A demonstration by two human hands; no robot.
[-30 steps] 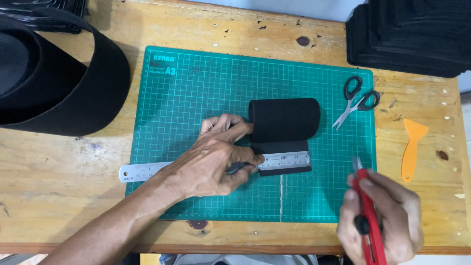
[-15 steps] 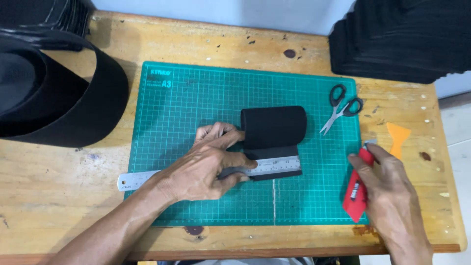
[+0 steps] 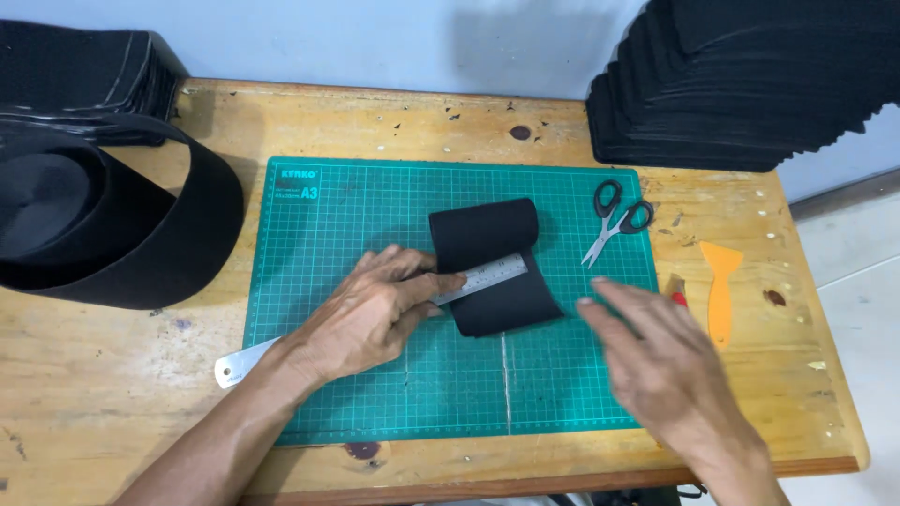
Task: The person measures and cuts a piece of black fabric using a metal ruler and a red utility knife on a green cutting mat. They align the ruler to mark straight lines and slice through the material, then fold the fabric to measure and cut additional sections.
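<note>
My left hand (image 3: 370,314) presses flat on a steel ruler (image 3: 489,275), fingers spread over it. The ruler lies slanted across a folded piece of wide black band (image 3: 487,239) in the middle of the green cutting mat (image 3: 347,215). To the right of the band, my right hand (image 3: 666,365) hovers over the mat, blurred, with its fingers apart and nothing in it. A red utility knife (image 3: 676,294) lies just past its fingertips at the mat's right edge, mostly hidden by the hand.
Scissors (image 3: 614,217) lie at the mat's upper right, with an orange scraper (image 3: 720,286) on the wooden table (image 3: 122,394) beside them. A big roll of black band (image 3: 103,215) fills the left side. Stacks of cut black pieces (image 3: 750,84) stand at the back right.
My right hand has let go of the red knife at the mat's right edge and now moves left, open, towards the band. The ruler under my left hand has tilted slightly.
</note>
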